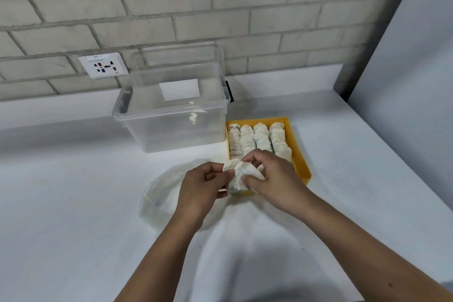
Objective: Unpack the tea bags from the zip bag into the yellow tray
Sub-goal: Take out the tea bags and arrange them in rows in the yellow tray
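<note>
A yellow tray (299, 152) sits on the white counter, right of centre, holding several rows of white tea bags (259, 138). A small bunch of white tea bags (236, 174) is held over the tray's near left corner, gripped by both hands. My left hand (198, 187) pinches its left side; my right hand (272, 174) clasps it from the right and covers the tray's near end. The clear zip bag (159, 193) lies crumpled on the counter under and left of my left hand.
A clear plastic storage box (171, 117) stands just behind the zip bag, touching the tray's left far corner. A wall socket (103, 65) is on the brick wall behind. A grey panel (404, 93) rises at the right.
</note>
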The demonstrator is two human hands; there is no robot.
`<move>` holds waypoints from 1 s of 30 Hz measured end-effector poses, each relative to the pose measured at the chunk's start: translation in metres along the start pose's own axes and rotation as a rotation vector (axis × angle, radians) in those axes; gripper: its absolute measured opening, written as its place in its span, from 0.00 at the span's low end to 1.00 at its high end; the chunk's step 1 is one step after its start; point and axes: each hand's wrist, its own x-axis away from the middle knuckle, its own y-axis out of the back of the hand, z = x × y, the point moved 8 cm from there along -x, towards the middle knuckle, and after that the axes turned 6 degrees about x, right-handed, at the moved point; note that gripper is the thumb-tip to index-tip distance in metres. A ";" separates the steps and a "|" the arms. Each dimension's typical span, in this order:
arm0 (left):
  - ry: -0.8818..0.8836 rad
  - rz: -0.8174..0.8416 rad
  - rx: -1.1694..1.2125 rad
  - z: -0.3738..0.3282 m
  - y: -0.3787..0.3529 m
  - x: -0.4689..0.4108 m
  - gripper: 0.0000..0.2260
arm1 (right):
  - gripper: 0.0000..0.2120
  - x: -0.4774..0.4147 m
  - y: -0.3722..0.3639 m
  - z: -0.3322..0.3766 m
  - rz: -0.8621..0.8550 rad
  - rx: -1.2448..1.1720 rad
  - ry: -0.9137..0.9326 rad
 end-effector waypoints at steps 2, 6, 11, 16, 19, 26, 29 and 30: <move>0.013 0.017 -0.004 0.001 -0.013 -0.004 0.02 | 0.13 -0.001 0.012 -0.002 0.007 0.085 0.026; -0.011 0.020 -0.086 -0.003 -0.032 -0.021 0.02 | 0.11 -0.010 0.042 -0.025 -0.050 0.173 0.017; -0.088 0.007 -0.188 -0.023 -0.049 -0.048 0.06 | 0.09 -0.026 0.085 -0.072 -0.136 0.286 -0.121; -0.102 0.013 -0.256 -0.020 -0.057 -0.065 0.05 | 0.07 -0.032 0.074 -0.102 -0.114 0.358 -0.203; -0.087 0.022 -0.265 -0.014 -0.061 -0.070 0.05 | 0.08 -0.031 0.063 -0.111 -0.142 0.492 -0.232; -0.058 0.028 -0.259 0.002 -0.062 -0.075 0.03 | 0.09 -0.031 0.040 -0.133 -0.109 0.480 -0.350; -0.059 0.040 -0.248 0.003 -0.063 -0.075 0.04 | 0.09 -0.033 0.043 -0.138 -0.188 0.461 -0.402; -0.058 0.045 -0.238 0.004 -0.063 -0.075 0.05 | 0.09 -0.033 0.044 -0.139 -0.211 0.456 -0.416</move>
